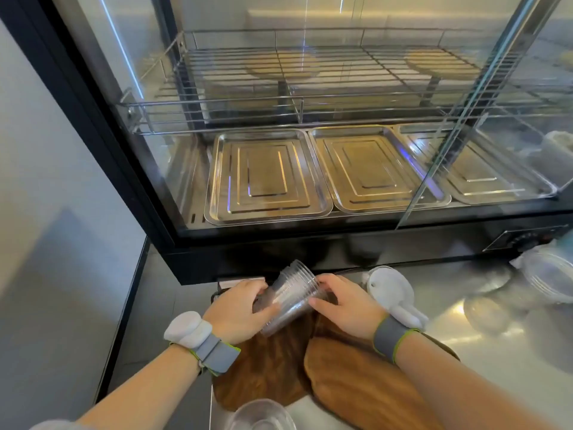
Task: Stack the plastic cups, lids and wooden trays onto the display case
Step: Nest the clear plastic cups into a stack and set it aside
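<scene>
A nested stack of clear plastic cups [291, 297] lies tilted between my hands, rims toward the display case. My left hand [237, 311] grips its lower, narrow end and my right hand [344, 302] grips the rim end. Under them lie two wooden trays on the steel counter: a dark one [263, 377] and a lighter one [366, 386] overlapping it. The glass display case [217, 259] stands just beyond, with steel pans and wire racks inside. Clear lids [548, 277] sit in a pile at the right. Another clear cup [260, 415] shows at the bottom edge.
A white lid [389, 288] lies right of my right hand. More clear lids [486, 311] rest flat on the shiny counter at right. The counter's left edge [130, 305] drops off to the floor. The case's control panel [527, 237] is at lower right.
</scene>
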`<state>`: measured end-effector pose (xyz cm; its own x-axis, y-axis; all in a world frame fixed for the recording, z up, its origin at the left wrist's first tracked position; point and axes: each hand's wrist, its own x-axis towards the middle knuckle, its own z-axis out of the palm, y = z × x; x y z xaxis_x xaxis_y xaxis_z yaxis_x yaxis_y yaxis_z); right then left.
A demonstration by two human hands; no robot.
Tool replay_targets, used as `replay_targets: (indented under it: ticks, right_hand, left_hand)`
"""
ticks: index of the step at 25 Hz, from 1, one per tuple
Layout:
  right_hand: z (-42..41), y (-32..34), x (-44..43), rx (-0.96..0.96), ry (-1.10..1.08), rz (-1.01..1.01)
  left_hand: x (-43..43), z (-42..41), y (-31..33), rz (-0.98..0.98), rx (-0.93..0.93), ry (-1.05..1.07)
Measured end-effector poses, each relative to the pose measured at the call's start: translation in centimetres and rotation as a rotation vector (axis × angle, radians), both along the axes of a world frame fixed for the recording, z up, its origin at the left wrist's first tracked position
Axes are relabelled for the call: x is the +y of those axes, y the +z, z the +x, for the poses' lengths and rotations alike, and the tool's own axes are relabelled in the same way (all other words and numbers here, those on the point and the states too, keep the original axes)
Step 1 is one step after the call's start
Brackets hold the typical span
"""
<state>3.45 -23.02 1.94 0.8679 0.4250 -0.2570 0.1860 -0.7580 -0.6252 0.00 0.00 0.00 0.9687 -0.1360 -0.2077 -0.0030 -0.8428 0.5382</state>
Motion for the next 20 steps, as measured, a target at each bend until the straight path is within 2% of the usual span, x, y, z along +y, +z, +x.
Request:
replay_targets:
  ticks: [9, 15, 17, 20]
  right_hand:
    - [0.2, -0.1, 1.9, -0.143, 0.07, -0.03]
    - [-0.7, 1.1, 2.0, -0.266, 0.241, -0.042]
    - [-1.0, 1.5, 2.0, -0.349, 0.336, -0.086]
    - [-1.7, 2.0, 2.1, -0.582, 0.505, -0.109]
  left_hand:
    - [-0.2, -0.4, -1.6, -0.035, -0.013, 0.027]
    - [0.0, -2.1, -1.9, -0.165, -0.046, 0.106]
    - [0.1, -2.8, -2.1, -0.232, -0.054, 0.127]
    - [-0.3, -3.7, -2.7, -0.296, -0.094, 0.173]
